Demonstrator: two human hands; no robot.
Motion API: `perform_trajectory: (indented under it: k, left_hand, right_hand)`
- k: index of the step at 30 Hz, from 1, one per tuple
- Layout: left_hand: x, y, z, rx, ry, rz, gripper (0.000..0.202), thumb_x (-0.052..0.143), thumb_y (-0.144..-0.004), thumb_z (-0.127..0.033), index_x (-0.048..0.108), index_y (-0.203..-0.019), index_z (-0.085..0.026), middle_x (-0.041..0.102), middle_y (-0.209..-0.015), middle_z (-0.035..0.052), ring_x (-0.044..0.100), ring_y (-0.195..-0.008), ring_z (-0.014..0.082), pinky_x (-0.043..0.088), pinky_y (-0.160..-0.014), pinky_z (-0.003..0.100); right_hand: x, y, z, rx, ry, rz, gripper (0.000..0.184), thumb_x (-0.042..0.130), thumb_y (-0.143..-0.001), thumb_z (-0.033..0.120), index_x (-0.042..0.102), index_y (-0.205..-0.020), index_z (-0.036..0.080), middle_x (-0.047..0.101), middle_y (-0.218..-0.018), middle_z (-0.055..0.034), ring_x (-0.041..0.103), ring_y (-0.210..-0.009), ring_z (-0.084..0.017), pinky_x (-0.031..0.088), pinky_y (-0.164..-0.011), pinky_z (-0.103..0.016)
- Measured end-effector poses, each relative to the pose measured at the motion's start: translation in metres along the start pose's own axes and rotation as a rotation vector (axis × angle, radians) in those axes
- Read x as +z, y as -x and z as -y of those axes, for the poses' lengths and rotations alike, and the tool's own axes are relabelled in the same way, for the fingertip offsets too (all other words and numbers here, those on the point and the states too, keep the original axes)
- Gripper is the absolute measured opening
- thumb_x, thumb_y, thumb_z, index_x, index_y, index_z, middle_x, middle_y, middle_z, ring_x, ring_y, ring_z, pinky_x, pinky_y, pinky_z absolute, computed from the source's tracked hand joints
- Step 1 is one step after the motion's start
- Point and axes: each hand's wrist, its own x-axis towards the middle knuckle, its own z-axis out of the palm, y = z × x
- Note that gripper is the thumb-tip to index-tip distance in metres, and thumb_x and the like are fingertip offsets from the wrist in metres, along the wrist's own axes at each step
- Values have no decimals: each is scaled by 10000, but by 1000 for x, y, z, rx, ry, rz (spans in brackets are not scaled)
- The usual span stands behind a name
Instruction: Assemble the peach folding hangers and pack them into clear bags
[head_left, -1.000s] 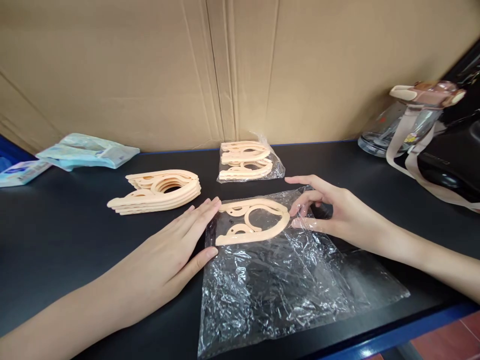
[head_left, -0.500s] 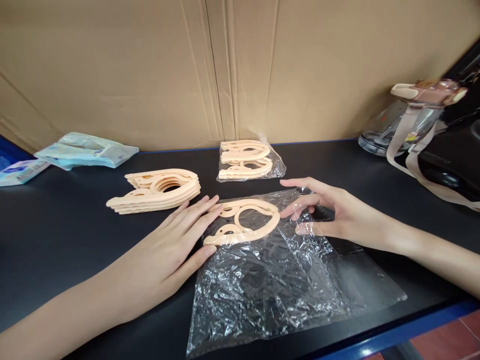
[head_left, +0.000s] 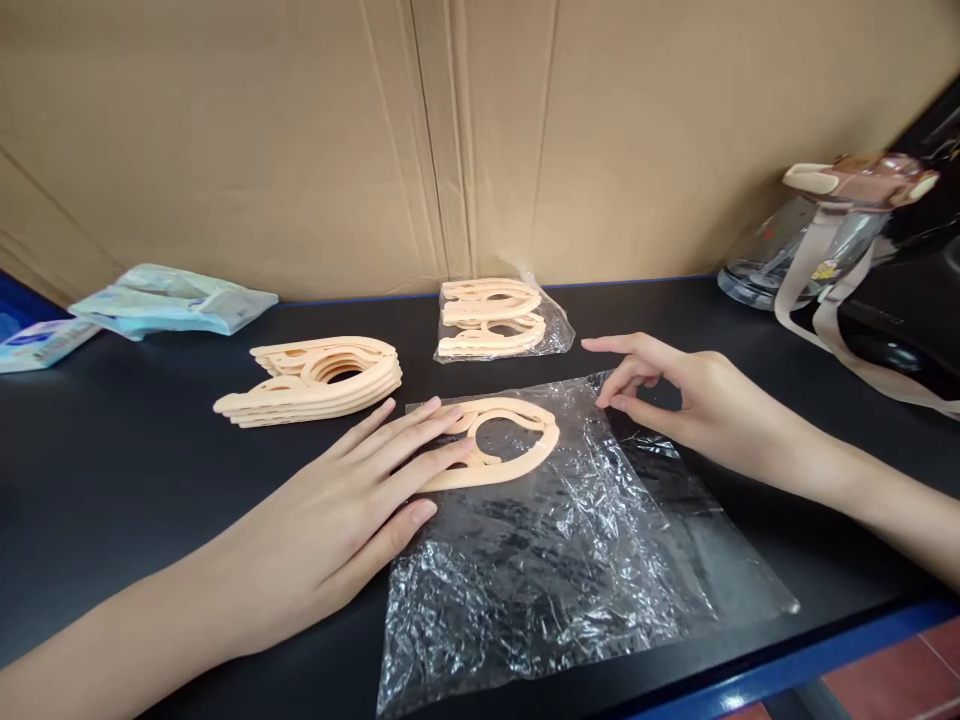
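Note:
A peach plastic folding hanger lies folded on or inside a clear plastic bag that is spread out and crinkled on the black table. My left hand rests flat, fingers spread, over the hanger's left end and the bag's edge. At the bag's upper right edge, the thumb and middle finger of my right hand come together on the film, while its index finger points out to the left. A stack of several matching folded hangers sits beyond my left hand. More hangers, in clear wrapping, lie farther back.
Blue-white soft packets lie at the back left. A clear bottle with a pinkish lid and strap stands at the back right, beside a black object. Behind the table rises a cardboard wall. The table's blue edge runs along the front right.
My left hand has slid right, farther over the hanger. My right hand has moved right, away from the hanger's tip, and its thumb and middle finger have closed together. The bag's right side has shifted slightly.

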Motion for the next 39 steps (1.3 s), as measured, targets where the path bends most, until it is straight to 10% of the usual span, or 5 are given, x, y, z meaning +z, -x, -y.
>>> perform_trajectory:
  k: [8,16,29,39]
  left_hand:
    - [-30,6,50,-196,-49,-307,542,413,-1013,-465,351,-1491,-218,409,-1550,34,398,-1403,258,237,-1195,499]
    - [-47,36,115,-595,-54,-134,981,461,-705,-906,359,-1496,-335,549,-1439,13,538,-1265,392,433,-993,639]
    - [-46,35,123,-682,41,15,943,558,-645,-857,518,-1391,-281,580,-1413,2,554,-1251,357,395,-1076,509]
    - [-48,15,75,-580,-6,-339,863,536,-751,-826,481,-1418,-281,624,-1307,-9,598,-1162,317,460,-1028,504]
  right_hand:
    - [-7,1,-3,-37,48,-98,426,612,-892,275,555,-1310,213,747,-854,27,703,-770,-152,558,-718,-285]
    - [-9,1,-1,-42,69,-127,402,621,-896,364,586,-1264,203,745,-837,12,707,-762,-173,555,-726,-322]
    - [-9,1,-1,-50,96,-111,357,613,-902,345,584,-1239,232,742,-846,33,711,-776,-165,540,-753,-324]
    - [-10,5,13,-116,141,-155,370,591,-932,299,544,-1294,238,731,-927,-3,698,-837,-197,532,-813,-378]
